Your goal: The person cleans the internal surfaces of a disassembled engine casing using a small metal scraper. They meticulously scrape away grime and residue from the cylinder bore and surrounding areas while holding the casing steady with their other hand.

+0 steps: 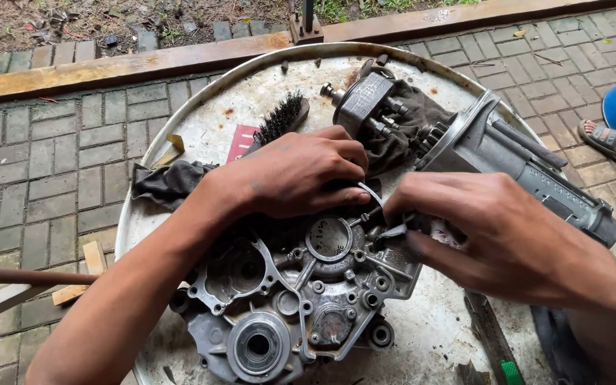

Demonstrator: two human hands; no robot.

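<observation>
The engine casing [286, 299] is showing as cast metal, dull grey and grimy, with a brighter machined ring around its bearing hole. The round tray [201, 121] under it is looking like painted sheet metal, chalky white, scuffed and rust-spotted. A dark cloth rag [169, 182] is lying matt and crumpled (oil-stained, by its look). The brush [283, 117] is showing stiff black bristles. The long gear housing [529, 167] is gleaming as smoother, satin silver metal. The paving bricks [51, 164] are looking rough and matt.
</observation>
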